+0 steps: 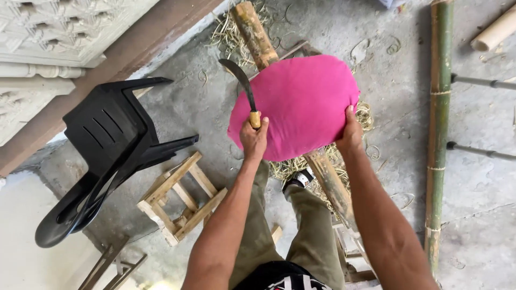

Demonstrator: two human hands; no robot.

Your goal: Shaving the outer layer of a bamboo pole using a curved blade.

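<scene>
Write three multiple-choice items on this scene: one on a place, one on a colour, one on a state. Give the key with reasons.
1. Where does the green bamboo pole lie?
A. right of the cushion
B. on the chair
C. across the stool

2. What colour is the cushion?
A. blue
B. pink
C. yellow

3. How does the black plastic chair stand?
A. upright
B. stacked on another
C. tipped over

Key:
1 A, the pole runs along the floor at the right.
2 B, the cushion held by the left hand with the curved knife and the right hand is pink.
3 C, the chair's legs point sideways beside the wooden stool.
</scene>
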